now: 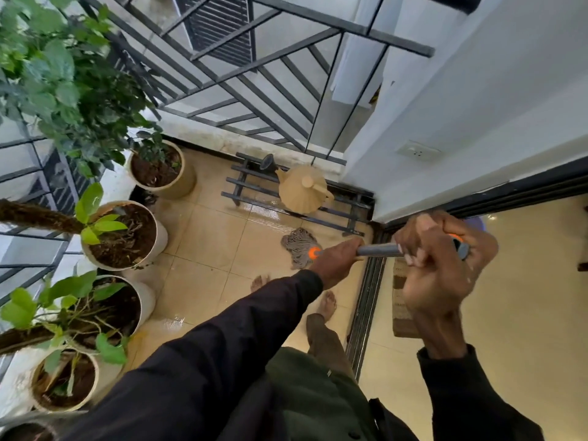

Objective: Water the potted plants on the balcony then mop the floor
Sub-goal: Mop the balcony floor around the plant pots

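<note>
I hold a mop by its grey handle (378, 250). My left hand (337, 262) grips the handle lower down, near the orange collar. My right hand (442, 265) is closed around the handle's upper end. The grey string mop head (297, 248) lies on the wet beige tiled floor (203, 230), just in front of a low black rack. Several potted plants in pale pots stand along the left railing, among them a pot (159, 170) at the far corner and a pot (127, 237) nearer me. A tan watering can (304, 189) sits on the black rack.
The low black metal rack (251, 189) fills the far right corner. Black railing (222, 74) encloses the balcony at left and far side. A sliding door track (366, 313) runs at right, with a doormat (401, 300) inside. My bare feet (327, 303) stand on the tiles.
</note>
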### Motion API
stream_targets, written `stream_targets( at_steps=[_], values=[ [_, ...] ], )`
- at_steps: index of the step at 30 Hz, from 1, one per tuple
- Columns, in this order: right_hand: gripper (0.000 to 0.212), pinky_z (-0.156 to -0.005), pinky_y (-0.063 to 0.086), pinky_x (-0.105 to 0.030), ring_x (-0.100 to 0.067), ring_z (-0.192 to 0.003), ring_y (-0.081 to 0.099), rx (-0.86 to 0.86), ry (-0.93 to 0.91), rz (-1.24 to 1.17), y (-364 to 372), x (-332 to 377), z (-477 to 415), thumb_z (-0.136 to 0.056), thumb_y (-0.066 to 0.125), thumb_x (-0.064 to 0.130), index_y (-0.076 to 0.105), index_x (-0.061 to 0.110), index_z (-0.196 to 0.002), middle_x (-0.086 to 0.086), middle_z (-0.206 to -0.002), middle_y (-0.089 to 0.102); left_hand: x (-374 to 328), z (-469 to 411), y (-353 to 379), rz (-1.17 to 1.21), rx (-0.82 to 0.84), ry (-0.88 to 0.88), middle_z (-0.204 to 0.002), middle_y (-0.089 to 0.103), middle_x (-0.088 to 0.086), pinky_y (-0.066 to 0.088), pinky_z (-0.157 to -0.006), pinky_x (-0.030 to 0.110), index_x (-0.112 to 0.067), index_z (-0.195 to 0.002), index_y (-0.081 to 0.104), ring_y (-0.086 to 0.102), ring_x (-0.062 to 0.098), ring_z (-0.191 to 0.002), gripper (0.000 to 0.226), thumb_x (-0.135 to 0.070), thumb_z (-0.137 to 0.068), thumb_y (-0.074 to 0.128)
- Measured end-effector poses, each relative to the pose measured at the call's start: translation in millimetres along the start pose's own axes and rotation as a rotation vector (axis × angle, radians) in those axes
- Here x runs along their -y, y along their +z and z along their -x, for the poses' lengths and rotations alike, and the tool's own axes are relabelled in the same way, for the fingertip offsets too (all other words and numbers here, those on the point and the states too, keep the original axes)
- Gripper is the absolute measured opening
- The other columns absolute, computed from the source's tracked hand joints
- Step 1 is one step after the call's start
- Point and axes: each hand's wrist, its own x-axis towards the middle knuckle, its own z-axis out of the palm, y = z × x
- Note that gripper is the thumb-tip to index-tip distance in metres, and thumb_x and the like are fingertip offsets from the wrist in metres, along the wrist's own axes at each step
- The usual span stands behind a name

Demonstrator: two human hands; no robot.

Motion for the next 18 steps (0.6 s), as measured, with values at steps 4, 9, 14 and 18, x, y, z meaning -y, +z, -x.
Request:
stream_targets(
  at_steps=[4, 9, 14, 18],
  values=[
    [0.045, -0.050, 0.030, -0.032, -0.018, -0.038, 0.031, -0.048, -0.027, 0.000, 10.8, -10.0, 4.8, -0.094, 0.054, 0.012, 0.048, 0.037, -0.058, 0.016, -0.049, 0.037, 12.6, -9.5, -13.8, -0.082, 0.042, 0.016, -0.122, 0.063, 0.017, 0.053, -0.087, 0.041, -0.001, -0.130, 0.051, 0.064, 0.030, -0.106, 0.026, -0.012, -0.107, 0.048],
    [0.041, -0.046, 0.029, -0.036, -0.012, -0.043, 0.034, 0.054, -0.053, -0.017, 45.1, -18.7, 0.7, -0.087, 0.053, 0.015, 0.059, 0.045, -0.060, 0.027, -0.055, 0.042, 41.2, -4.7, -44.2, -0.200, 0.008, 0.001, -0.134, 0.062, 0.019, 0.047, -0.102, 0.042, 0.001, -0.137, 0.051, 0.060, 0.029, -0.122, 0.036, -0.016, -0.110, 0.037],
    [0.037, -0.045, 0.028, -0.034, -0.013, -0.044, 0.032, 0.216, -0.041, -0.077, 74.4, -20.4, 7.0, -0.085, 0.051, 0.013, 0.047, 0.041, -0.062, 0.023, -0.056, 0.037, 63.4, 23.0, -81.1, -0.234, -0.157, -0.059, -0.119, 0.067, 0.025, 0.056, -0.090, 0.047, 0.008, -0.128, 0.057, 0.067, 0.037, -0.105, 0.038, -0.014, -0.105, 0.037],
    [0.034, -0.046, 0.028, -0.029, -0.015, -0.044, 0.031, 0.324, 0.037, -0.085, 104.6, -21.2, 20.8, -0.083, 0.050, 0.013, 0.048, 0.036, -0.059, 0.009, -0.051, 0.032, 89.8, 60.5, -99.9, -0.188, -0.217, -0.214, -0.115, 0.062, 0.021, 0.052, -0.088, 0.045, 0.001, -0.122, 0.051, 0.062, 0.035, -0.102, 0.018, -0.006, -0.107, 0.045]
  ],
)
